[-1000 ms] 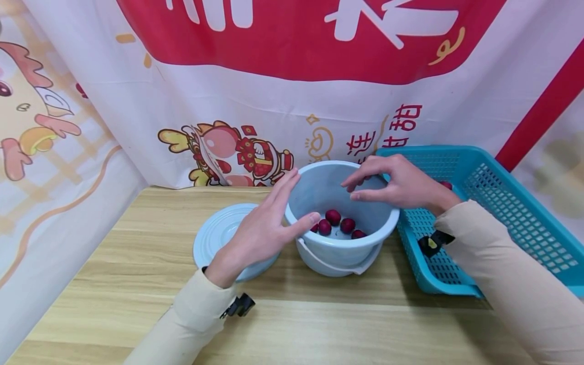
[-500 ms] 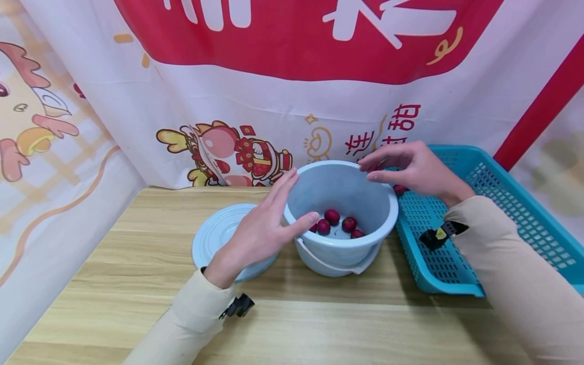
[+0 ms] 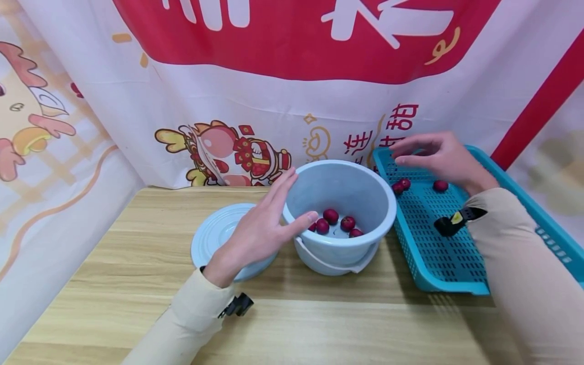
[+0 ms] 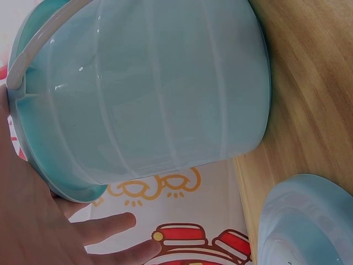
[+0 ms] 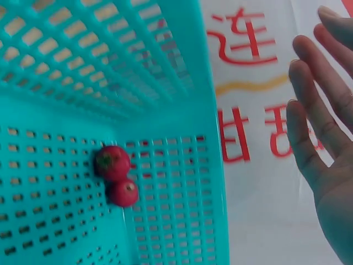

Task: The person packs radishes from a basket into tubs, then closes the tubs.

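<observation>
Several small, round, dark red fruits (image 3: 330, 217) lie on the bottom of a light blue bucket (image 3: 335, 253). My left hand (image 3: 260, 228) rests at the bucket's left rim, thumb over the edge and fingers straight along the outside. The left wrist view shows those fingers extended past the rim beside the bucket wall (image 4: 160, 83). Above the far end of a teal plastic basket (image 3: 422, 284) is my right hand (image 3: 440, 157), fingers loosely bent and holding nothing. Below it, two red fruits (image 5: 113, 163) touch each other in the basket corner, and another red fruit (image 3: 440, 186) lies apart.
A round light blue lid (image 3: 207, 241) lies on the wooden table (image 3: 114, 284) left of the bucket, partly under my left forearm. The bucket's handle (image 3: 337, 266) hangs down in front. A printed cloth (image 3: 274, 101) hangs behind the table.
My right hand has moved from over the bucket to the right, above the basket, uncovering fruits there. The left hand stays at the bucket rim.
</observation>
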Tool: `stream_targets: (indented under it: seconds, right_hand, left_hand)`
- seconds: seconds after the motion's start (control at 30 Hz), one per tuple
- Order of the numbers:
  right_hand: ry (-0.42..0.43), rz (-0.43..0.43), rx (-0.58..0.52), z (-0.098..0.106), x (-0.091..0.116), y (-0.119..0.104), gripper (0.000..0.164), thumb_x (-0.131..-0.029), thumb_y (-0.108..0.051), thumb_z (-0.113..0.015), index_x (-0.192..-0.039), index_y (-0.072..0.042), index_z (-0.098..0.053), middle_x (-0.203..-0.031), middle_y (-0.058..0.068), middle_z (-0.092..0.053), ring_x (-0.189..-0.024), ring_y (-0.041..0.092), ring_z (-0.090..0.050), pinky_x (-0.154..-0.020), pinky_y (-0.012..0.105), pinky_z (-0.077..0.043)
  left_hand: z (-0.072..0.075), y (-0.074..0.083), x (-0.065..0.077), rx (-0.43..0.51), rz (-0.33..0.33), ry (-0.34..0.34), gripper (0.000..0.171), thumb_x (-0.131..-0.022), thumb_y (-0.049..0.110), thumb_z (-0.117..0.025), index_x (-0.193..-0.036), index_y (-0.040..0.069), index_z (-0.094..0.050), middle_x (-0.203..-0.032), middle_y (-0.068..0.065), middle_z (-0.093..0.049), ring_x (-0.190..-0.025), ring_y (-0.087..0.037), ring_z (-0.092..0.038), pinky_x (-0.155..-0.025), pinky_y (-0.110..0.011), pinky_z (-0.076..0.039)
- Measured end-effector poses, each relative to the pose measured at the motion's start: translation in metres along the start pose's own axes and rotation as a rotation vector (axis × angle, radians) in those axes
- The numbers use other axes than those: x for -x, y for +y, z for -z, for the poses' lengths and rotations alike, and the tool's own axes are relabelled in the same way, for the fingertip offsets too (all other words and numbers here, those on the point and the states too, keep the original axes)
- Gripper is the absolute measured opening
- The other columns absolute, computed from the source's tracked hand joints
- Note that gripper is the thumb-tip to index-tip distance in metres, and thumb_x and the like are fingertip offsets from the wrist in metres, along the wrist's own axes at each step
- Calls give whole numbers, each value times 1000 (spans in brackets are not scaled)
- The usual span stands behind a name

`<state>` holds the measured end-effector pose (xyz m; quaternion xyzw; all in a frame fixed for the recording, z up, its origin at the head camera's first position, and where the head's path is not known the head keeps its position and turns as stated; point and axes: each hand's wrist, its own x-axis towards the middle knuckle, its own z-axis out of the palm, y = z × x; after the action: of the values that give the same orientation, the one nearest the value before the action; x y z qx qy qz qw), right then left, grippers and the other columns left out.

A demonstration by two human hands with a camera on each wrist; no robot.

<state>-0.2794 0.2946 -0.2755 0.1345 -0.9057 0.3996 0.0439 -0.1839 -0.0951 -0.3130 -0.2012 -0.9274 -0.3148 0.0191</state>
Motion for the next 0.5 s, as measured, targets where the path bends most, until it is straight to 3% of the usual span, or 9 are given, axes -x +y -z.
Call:
stream_targets:
  seconds: [0.5]
  right_hand:
    - [60, -142, 5, 35, 0, 45, 64, -93, -45, -80, -151, -25, -61, -139, -11, -66, -119, 7, -56, -80, 18, -59]
  left_hand:
    - [0, -1, 0, 3, -5, 4, 94, -95, 81, -47, -171, 38, -12, -178, 23, -3, -161, -28, -34, -114, -71, -44]
